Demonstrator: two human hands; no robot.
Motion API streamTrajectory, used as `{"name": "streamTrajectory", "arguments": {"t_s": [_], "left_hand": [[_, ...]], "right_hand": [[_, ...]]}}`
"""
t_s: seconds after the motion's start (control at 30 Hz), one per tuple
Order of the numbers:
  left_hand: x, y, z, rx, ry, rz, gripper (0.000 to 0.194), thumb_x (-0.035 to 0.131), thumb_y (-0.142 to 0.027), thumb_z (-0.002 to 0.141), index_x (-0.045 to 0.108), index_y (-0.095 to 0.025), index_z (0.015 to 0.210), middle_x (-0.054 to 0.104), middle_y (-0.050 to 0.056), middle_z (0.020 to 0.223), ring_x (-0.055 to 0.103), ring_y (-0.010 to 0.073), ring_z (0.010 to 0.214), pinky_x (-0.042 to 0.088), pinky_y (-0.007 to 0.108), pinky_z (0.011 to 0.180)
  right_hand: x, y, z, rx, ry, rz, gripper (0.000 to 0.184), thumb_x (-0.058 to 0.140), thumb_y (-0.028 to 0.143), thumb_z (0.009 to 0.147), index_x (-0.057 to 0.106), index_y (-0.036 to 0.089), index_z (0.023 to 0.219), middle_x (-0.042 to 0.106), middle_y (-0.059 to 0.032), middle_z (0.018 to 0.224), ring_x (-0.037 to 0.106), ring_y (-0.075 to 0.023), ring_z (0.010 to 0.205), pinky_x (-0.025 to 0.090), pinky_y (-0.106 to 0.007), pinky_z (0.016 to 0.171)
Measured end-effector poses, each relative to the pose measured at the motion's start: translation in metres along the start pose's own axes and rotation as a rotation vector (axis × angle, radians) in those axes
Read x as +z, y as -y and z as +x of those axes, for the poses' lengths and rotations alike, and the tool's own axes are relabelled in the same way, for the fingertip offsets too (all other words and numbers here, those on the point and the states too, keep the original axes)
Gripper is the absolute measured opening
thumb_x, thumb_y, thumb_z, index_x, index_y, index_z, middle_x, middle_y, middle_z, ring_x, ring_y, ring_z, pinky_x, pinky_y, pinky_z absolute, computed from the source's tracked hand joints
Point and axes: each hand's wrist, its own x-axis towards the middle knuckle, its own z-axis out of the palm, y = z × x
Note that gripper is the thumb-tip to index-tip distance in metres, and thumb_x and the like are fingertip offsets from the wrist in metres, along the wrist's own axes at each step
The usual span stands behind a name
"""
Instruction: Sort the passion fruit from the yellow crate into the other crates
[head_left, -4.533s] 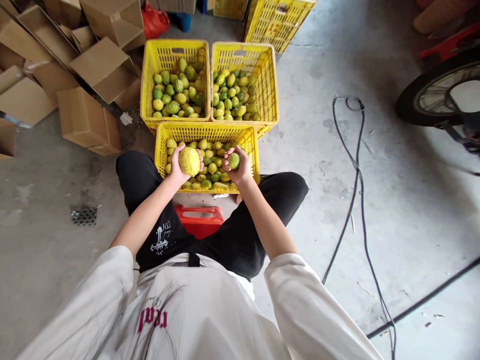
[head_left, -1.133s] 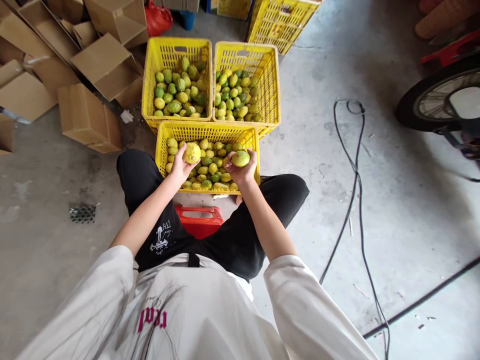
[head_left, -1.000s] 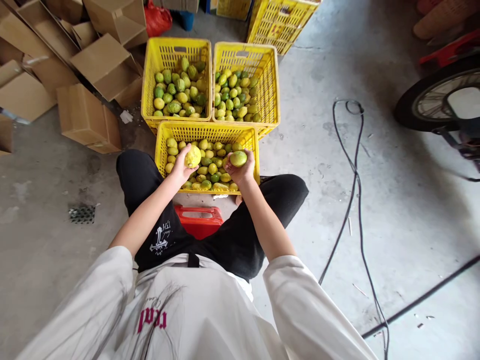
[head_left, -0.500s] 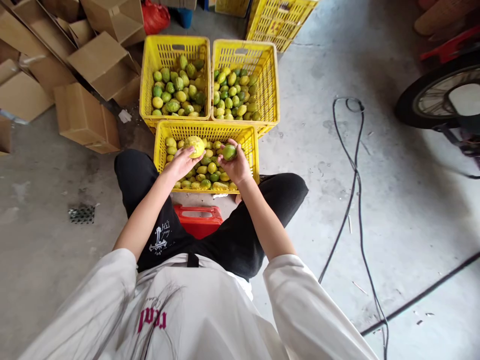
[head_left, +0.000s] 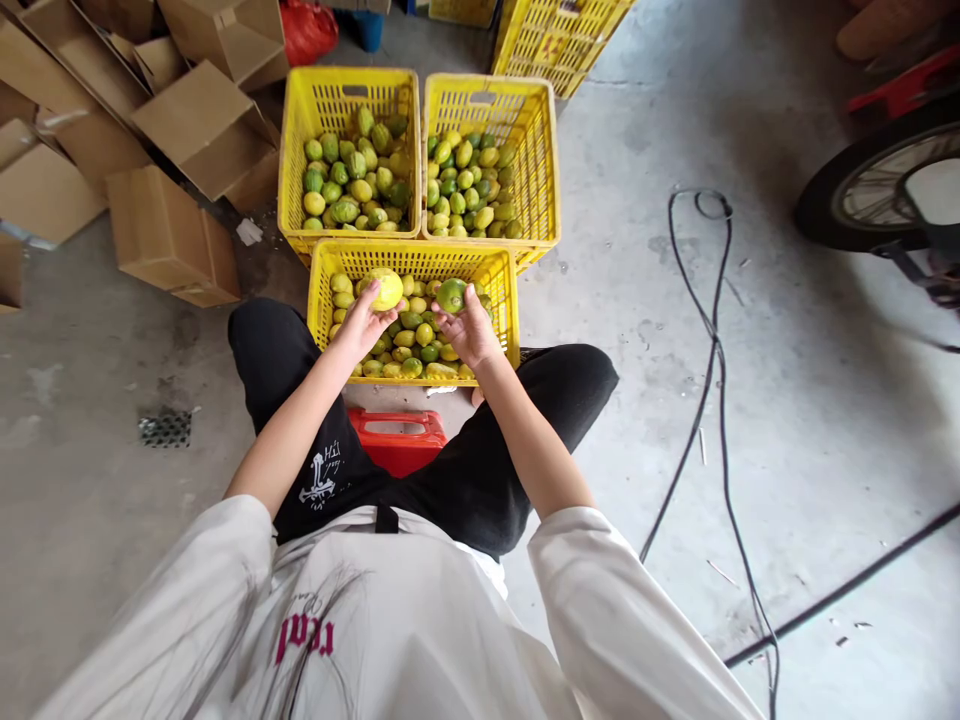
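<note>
Left grip (head_left: 364, 322) holds a yellow fruit (head_left: 388, 290), right grip (head_left: 474, 328) holds a green fruit (head_left: 451, 295), both over the near crate (head_left: 412, 381).

Soft light pales the floor (head_left: 615, 420), shadow surrounds the wheel (head_left: 862, 190), and edges stretch.

On my off-white cloth T-shirt (head_left: 435, 630) stands inverted magenta blackletter lettering (head_left: 324, 638) I can't surely read, and my black cloth trousers (head_left: 457, 510) bear a white cross-shaped print (head_left: 318, 487) with illegible letters.

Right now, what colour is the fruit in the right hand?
The fruit in the right hand is mostly green, best seen in head view.
</note>
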Motion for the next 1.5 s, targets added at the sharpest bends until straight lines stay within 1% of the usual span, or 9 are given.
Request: {"name": "streamTrajectory", "arguments": {"t_s": [0.23,0.33,0.43,0.6,0.8,1.1,1.23,1.37,1.5], "left_hand": [[-0.006,-0.003,0.002,-0.145,0.021,0.049,0.063,0.065,-0.078,0.095,0.074,-0.022,0.120,0.080,0.012,0.098,0.080,0.0258,0.095,0.063,0.029,0.078],[-0.008,-0.004,0.002,-0.166,0.010,0.053,0.069,0.067,-0.084,0.090,0.074,-0.022,0.118,0.080,0.013,0.093,0.080,0.0282,0.094,0.063,0.030,0.074],[-0.006,-0.006,-0.002,-0.169,0.019,0.032,0.073,0.065,-0.088,0.089,0.074,-0.022,0.118,0.080,0.013,0.092,0.080,0.0293,0.093,0.062,0.031,0.071],[0.001,-0.012,-0.017,-0.162,0.156,-0.042,0.076,0.060,-0.090,0.090,0.074,-0.021,0.120,0.077,0.009,0.086,0.078,0.0260,0.081,0.060,0.031,0.065],[0.000,-0.015,-0.022,-0.210,0.265,-0.009,0.091,0.044,-0.098,0.090,0.075,-0.016,0.115,0.075,0.011,0.077,0.078,0.0283,0.074,0.057,0.034,0.056],[-0.006,-0.009,-0.018,-0.339,0.245,0.149,0.091,0.035,-0.103,0.086,0.073,-0.022,0.106,0.067,0.008,0.063,0.075,0.0308,0.066,0.055,0.037,0.053],[-0.009,-0.003,-0.011,-0.430,0.461,0.344,0.100,0.015,-0.107,0.082,0.068,-0.023,0.094,0.051,0.005,0.049,0.061,0.0256,0.051,0.043,0.034,0.047],[-0.016,0.003,-0.006,-0.480,0.714,0.514,0.103,0.006,-0.106,0.078,0.065,-0.022,0.092,0.054,0.007,0.051,0.051,0.0241,0.049,0.037,0.035,0.046],[-0.015,0.002,-0.011,-0.491,0.692,0.626,0.098,0.010,-0.100,0.082,0.068,-0.022,0.092,0.055,0.010,0.052,0.057,0.0292,0.055,0.040,0.038,0.047]], "right_hand": [[0.004,-0.001,0.002,-0.063,-0.052,0.038,0.031,0.079,0.057,0.096,0.070,0.028,0.105,0.080,0.0014,0.101,0.074,-0.0152,0.082,0.061,-0.024,0.061],[0.001,0.002,0.003,-0.076,-0.075,0.070,0.031,0.077,0.059,0.098,0.070,0.029,0.105,0.074,0.0040,0.088,0.065,-0.0117,0.068,0.059,-0.022,0.059],[-0.005,0.006,0.004,-0.006,-0.093,0.060,0.040,0.071,0.068,0.098,0.068,0.028,0.100,0.067,0.0025,0.078,0.061,-0.0147,0.064,0.055,-0.025,0.055],[-0.014,0.013,0.002,0.054,-0.086,0.080,0.054,0.062,0.081,0.093,0.065,0.027,0.094,0.059,0.0011,0.069,0.059,-0.0178,0.062,0.050,-0.027,0.050],[-0.003,0.015,-0.004,0.104,-0.038,0.042,0.059,0.057,0.083,0.095,0.064,0.026,0.082,0.060,0.0007,0.059,0.046,-0.0133,0.044,0.043,-0.026,0.037],[0.004,0.020,-0.009,0.275,0.136,-0.002,0.059,0.054,0.079,0.100,0.062,0.024,0.080,0.056,0.0023,0.046,0.033,-0.0102,0.032,0.030,-0.021,0.029],[0.005,0.015,-0.011,0.493,0.296,-0.146,0.055,0.046,0.069,0.107,0.063,0.022,0.084,0.055,0.0010,0.045,0.038,-0.0136,0.032,0.030,-0.022,0.028],[0.007,0.006,-0.015,0.627,0.524,-0.225,0.051,0.033,0.053,0.111,0.062,0.018,0.087,0.061,-0.0040,0.051,0.045,-0.0156,0.034,0.029,-0.023,0.028],[0.006,0.002,-0.018,0.648,0.577,-0.284,0.055,0.029,0.053,0.110,0.063,0.018,0.087,0.062,-0.0061,0.053,0.049,-0.0162,0.036,0.025,-0.022,0.028]]}}
